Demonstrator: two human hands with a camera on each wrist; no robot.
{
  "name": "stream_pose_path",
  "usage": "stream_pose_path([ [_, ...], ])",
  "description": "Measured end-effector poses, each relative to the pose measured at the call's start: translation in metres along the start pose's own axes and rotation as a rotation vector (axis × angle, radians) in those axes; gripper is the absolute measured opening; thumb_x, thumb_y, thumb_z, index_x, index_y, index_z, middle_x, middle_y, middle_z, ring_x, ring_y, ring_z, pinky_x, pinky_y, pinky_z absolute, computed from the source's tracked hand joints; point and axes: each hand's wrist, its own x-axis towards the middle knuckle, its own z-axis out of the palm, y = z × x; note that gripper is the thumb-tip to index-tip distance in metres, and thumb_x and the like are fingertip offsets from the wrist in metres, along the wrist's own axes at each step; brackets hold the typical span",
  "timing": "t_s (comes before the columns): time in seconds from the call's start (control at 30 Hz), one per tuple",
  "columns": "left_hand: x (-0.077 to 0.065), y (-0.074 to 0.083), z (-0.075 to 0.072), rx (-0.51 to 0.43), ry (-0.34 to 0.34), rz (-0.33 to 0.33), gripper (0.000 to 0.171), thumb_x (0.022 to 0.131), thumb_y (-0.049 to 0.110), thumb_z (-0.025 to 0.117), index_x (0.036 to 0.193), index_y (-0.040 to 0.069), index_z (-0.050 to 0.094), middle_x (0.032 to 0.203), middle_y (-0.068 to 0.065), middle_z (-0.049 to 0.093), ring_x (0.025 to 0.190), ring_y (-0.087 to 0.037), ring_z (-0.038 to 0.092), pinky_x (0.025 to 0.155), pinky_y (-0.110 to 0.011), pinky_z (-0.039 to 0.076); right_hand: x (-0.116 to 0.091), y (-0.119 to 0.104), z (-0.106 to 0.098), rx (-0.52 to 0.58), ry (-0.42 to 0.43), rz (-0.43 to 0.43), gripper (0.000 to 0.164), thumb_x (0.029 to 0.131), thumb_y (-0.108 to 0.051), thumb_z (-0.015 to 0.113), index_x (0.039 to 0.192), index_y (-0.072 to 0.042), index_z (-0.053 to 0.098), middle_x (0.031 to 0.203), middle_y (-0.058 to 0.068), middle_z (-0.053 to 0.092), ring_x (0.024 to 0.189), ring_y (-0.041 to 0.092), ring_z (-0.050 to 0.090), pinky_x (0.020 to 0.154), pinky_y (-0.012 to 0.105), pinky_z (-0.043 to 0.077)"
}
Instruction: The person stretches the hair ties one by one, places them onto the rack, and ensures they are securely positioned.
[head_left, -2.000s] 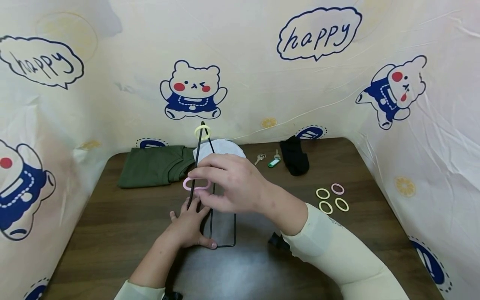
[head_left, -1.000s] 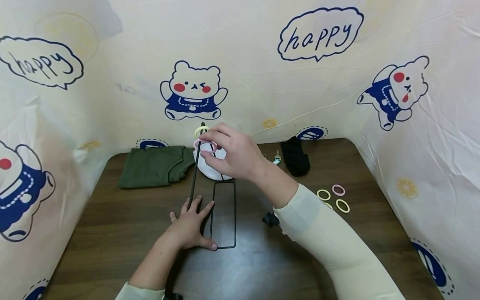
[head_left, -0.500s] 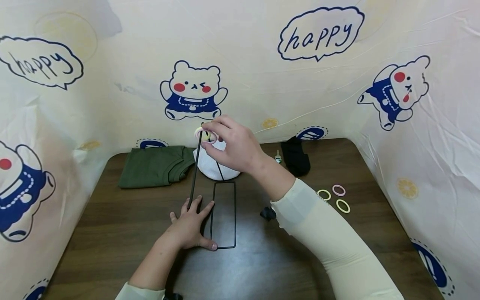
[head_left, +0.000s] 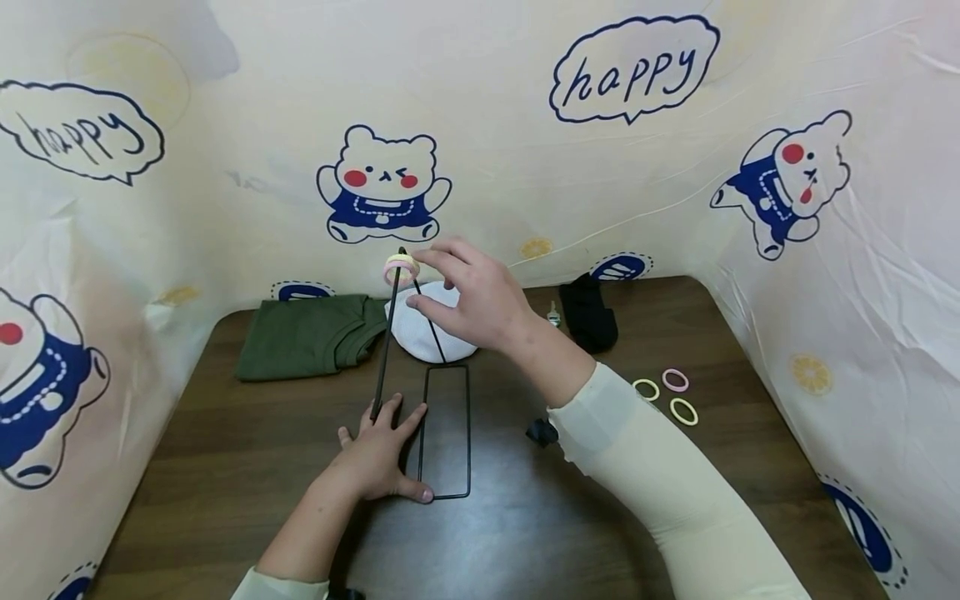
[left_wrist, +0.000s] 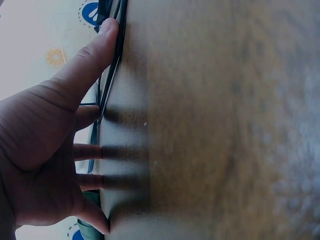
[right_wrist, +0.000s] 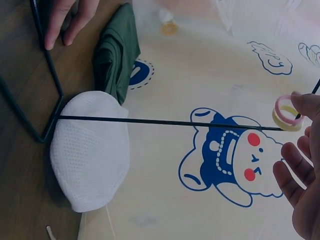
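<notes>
A black wire stand (head_left: 386, 350) rises from a rectangular base to a narrow top. A pink ring (head_left: 393, 273) and a yellow ring (head_left: 408, 260) sit together around that top. My right hand (head_left: 480, 292) is just right of them with thumb and fingers apart, an index fingertip close to the rings; whether it touches them I cannot tell. In the right wrist view the pair of rings (right_wrist: 287, 112) appears by the fingertips. My left hand (head_left: 378, 458) lies spread on the stand's base, thumb on the near side, fingers toward the far side.
Loose rings (head_left: 683, 411) lie on the table at right, partly behind my sleeve. Along the back are a folded green cloth (head_left: 307, 337), a white rounded textured fabric item (head_left: 427, 329), a key (head_left: 553, 314) and a black cloth item (head_left: 588, 312).
My right hand has carried the pink ring up the stand to the yellow one at the top and let it go. Its thumb and fingers have parted. My left hand stays on the base.
</notes>
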Motion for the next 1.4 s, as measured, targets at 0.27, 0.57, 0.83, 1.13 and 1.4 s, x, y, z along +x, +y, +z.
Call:
stream_pose_path([
  [0.27,-0.001,0.000,0.000,0.010,0.005,-0.003,0.136,0.052,0.082,0.085,0.165,0.035,0.027,0.171,-0.019,0.013,0.151,-0.059,0.006,0.096,-0.092,0.010,-0.022,0.005,-0.011,-0.019,-0.011,0.034,0.052,0.091,-0.038,0.081,0.135,-0.012,0.069,0.127,0.002,0.065,0.084,0.007,0.061,0.069,0.020,0.049],
  [0.57,-0.002,0.005,0.002,0.015,-0.002,-0.003,0.135,0.053,0.081,0.085,0.165,0.035,0.028,0.171,-0.018,0.013,0.152,-0.057,0.007,0.098,-0.091,0.011,-0.057,0.016,-0.021,0.025,-0.012,0.096,0.052,0.088,-0.036,0.085,0.132,-0.012,0.071,0.122,0.002,0.065,0.079,0.006,0.060,0.067,0.022,0.054],
  [0.83,-0.004,0.004,0.000,0.019,0.004,0.001,0.134,0.054,0.080,0.085,0.166,0.033,0.028,0.171,-0.019,0.013,0.151,-0.059,0.008,0.098,-0.091,0.013,-0.094,0.032,-0.032,0.029,0.001,0.136,0.051,0.086,-0.032,0.087,0.129,-0.011,0.072,0.120,0.001,0.065,0.081,0.010,0.063,0.064,0.023,0.053],
  [1.13,-0.002,0.003,0.000,0.024,0.008,0.004,0.135,0.054,0.080,0.085,0.166,0.033,0.026,0.171,-0.019,0.012,0.150,-0.060,0.009,0.098,-0.091,0.013,-0.135,0.052,-0.046,-0.005,-0.026,0.222,0.052,0.084,-0.032,0.089,0.128,-0.011,0.072,0.120,0.002,0.065,0.081,0.014,0.065,0.070,0.030,0.056],
  [1.4,-0.001,0.003,-0.001,0.026,-0.002,-0.008,0.134,0.056,0.079,0.084,0.167,0.032,0.025,0.171,-0.019,0.011,0.149,-0.060,0.014,0.098,-0.090,0.015,-0.166,0.066,-0.058,-0.049,-0.070,0.302,0.052,0.084,-0.030,0.089,0.130,-0.012,0.071,0.120,0.001,0.065,0.084,0.012,0.060,0.069,0.034,0.055],
])
